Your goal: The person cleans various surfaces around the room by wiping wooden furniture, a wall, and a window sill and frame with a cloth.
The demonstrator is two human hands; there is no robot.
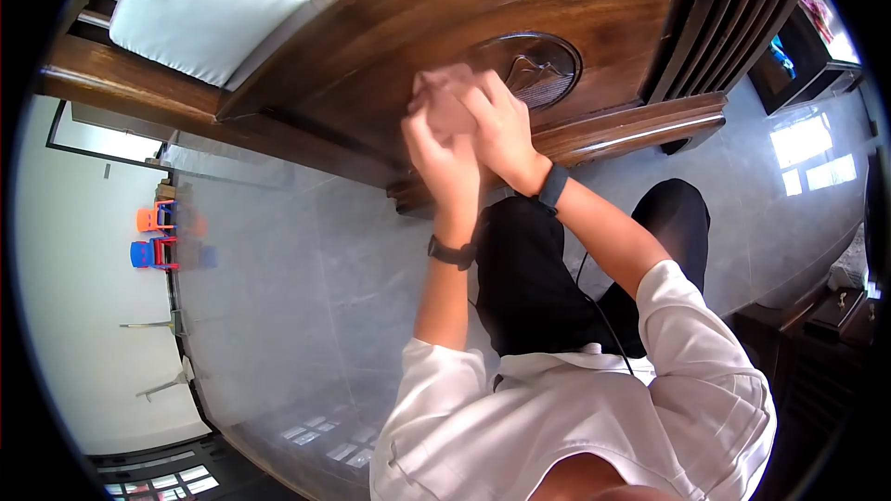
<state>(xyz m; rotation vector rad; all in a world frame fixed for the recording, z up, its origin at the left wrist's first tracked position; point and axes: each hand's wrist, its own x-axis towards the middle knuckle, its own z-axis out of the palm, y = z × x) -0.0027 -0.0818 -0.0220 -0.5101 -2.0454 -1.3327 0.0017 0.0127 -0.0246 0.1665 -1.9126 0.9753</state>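
Observation:
Both hands are together in front of the carved wooden side panel of a bench-like seat. A crumpled brownish-pink cloth, smeared by motion, is bunched between them. My left hand has its fingers closed round the near left part of the cloth. On the cloth's right side, my right hand grips with bent fingers. Just right of my hands is an oval carved medallion in the panel. Whether the cloth touches the wood cannot be made out.
A pale cushion lies on the seat at upper left. Dark slats and a projecting base ledge edge the panel. Small orange and blue chairs stand by the left wall. Dark furniture stands at right on grey tiles.

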